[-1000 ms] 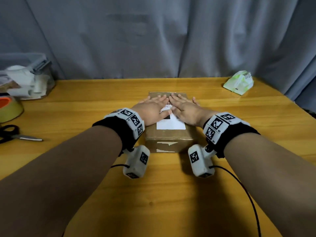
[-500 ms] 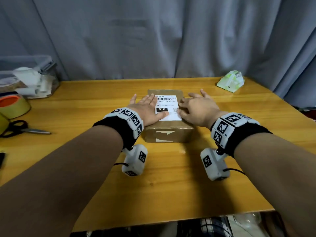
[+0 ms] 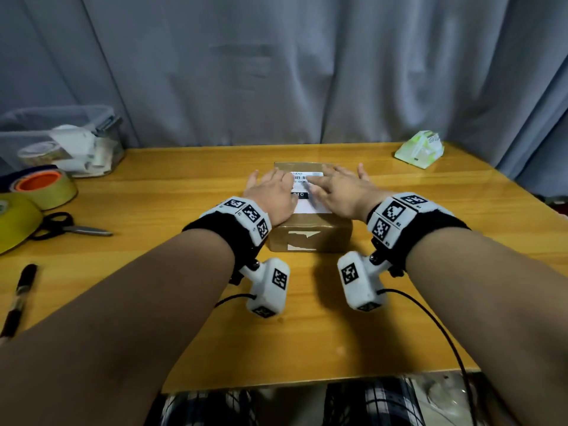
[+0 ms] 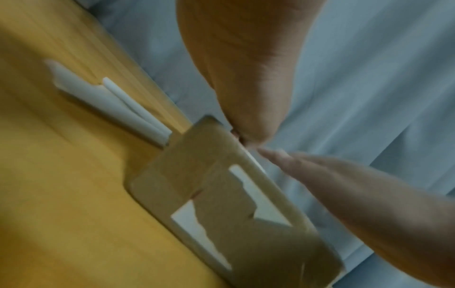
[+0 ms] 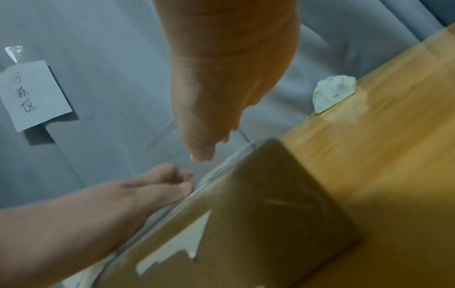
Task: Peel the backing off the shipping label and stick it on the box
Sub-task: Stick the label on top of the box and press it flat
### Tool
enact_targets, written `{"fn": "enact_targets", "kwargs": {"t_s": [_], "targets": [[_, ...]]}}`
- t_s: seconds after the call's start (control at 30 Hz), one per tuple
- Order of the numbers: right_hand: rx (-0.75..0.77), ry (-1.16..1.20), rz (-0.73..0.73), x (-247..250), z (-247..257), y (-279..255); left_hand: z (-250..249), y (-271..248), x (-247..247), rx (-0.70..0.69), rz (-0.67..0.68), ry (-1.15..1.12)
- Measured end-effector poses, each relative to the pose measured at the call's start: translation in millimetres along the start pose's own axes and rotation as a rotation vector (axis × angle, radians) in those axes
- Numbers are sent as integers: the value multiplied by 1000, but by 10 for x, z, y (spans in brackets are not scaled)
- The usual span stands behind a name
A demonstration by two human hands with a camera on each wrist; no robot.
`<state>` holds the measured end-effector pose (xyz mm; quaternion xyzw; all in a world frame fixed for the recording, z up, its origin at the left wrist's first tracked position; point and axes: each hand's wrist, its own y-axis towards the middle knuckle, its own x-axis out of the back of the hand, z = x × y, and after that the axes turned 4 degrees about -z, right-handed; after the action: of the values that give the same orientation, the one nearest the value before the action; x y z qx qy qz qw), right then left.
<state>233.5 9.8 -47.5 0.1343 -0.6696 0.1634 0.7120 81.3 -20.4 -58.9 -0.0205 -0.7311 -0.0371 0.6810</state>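
Observation:
A brown cardboard box (image 3: 310, 238) sits mid-table, with torn white paper remnants on its near side. The white shipping label (image 3: 309, 206) with barcode and black "010" mark lies flat on the box's top. My left hand (image 3: 272, 192) rests palm down on the label's left part. My right hand (image 3: 339, 190) lies flat on its right part, with fingers spread. In the left wrist view the box (image 4: 221, 194) is blurred below my left palm (image 4: 246, 68). The right wrist view shows the box (image 5: 265, 214) under my right hand (image 5: 221, 87).
Tape rolls (image 3: 46, 186), scissors (image 3: 70, 227) and a pen (image 3: 18, 299) lie at the left, near a clear bin (image 3: 61, 139). A green-white tissue pack (image 3: 419, 150) sits back right. White paper strips (image 4: 110, 101) lie left of the box. A grey curtain hangs behind.
My hands went from touching over the label to spread at its sides, and now they have come back inward over the label. The box has stayed put.

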Motion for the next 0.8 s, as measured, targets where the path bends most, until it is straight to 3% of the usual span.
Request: {"fn": "enact_targets", "kwargs": {"t_s": [0.1, 0.27, 0.5, 0.8], "targets": [[-76, 79, 92, -149, 89, -12, -59, -6, -54, 4, 116, -74], [-114, 59, 169, -108, 40, -64, 71, -2, -37, -12, 241, 40], [-138, 107, 250, -45, 32, -90, 69, -61, -16, 9, 264, -69], [-155, 231, 153, -181, -70, -251, -7, -95, -92, 51, 157, -115]]}}
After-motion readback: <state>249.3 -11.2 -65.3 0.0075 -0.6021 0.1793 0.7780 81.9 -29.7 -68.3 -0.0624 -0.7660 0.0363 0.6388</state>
